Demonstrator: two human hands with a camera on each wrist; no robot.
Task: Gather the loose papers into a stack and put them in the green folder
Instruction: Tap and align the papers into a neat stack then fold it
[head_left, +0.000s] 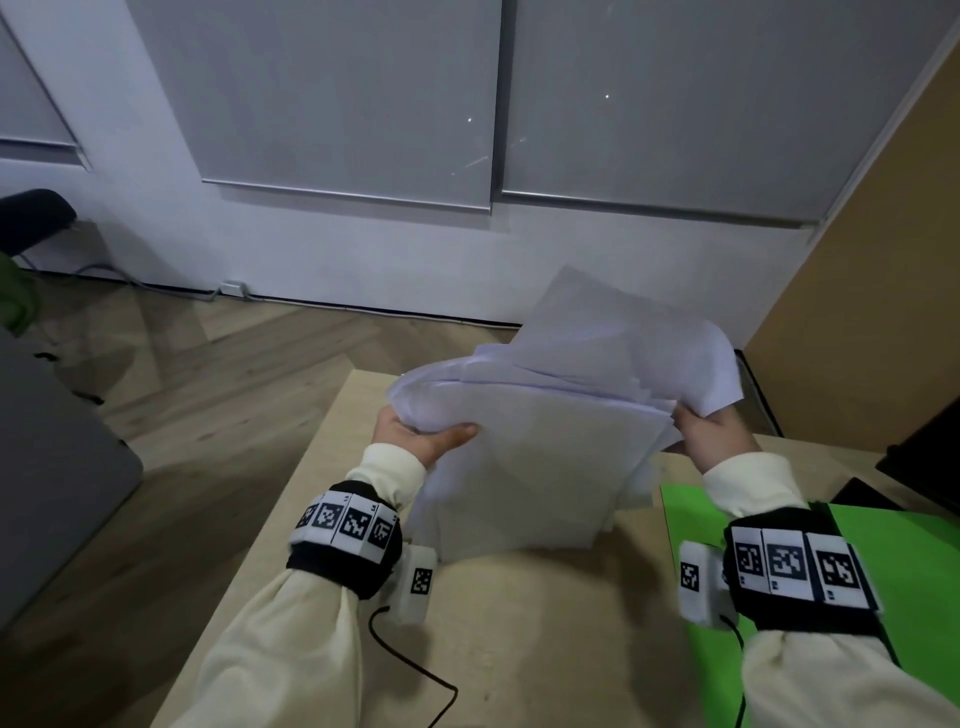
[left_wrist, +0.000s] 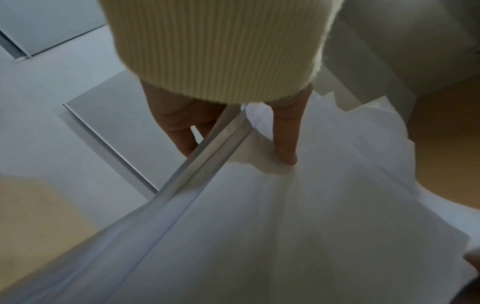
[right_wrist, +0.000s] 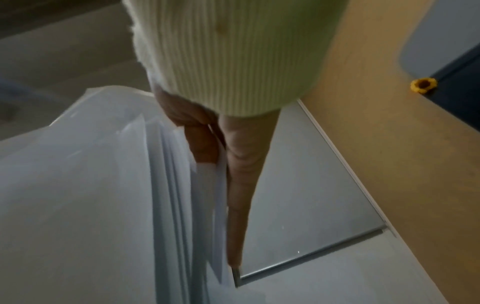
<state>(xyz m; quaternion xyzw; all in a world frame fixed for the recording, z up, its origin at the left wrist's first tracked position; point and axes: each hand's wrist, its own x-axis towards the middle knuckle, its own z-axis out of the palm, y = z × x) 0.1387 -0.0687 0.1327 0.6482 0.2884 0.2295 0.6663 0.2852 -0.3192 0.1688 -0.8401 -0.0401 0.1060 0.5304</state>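
A loose stack of white papers (head_left: 540, 467) stands on edge on the light wooden table (head_left: 322, 519), its sheets uneven and fanned at the top. My left hand (head_left: 421, 436) grips the stack's left side, thumb (left_wrist: 285, 139) on the near face and the other fingers behind. My right hand (head_left: 711, 436) grips the right side, thumb (right_wrist: 202, 144) pressed on the sheets (right_wrist: 91, 185). The papers (left_wrist: 311, 226) fill the left wrist view. The green folder (head_left: 831, 623) lies flat on the table at the right, partly under my right forearm.
A black cable (head_left: 410, 670) runs over the table near my left wrist. A dark object (head_left: 924, 447) sits at the table's far right. Beyond the table are wooden floor, a grey cabinet (head_left: 52, 467) on the left and a tan panel (head_left: 883, 260) on the right.
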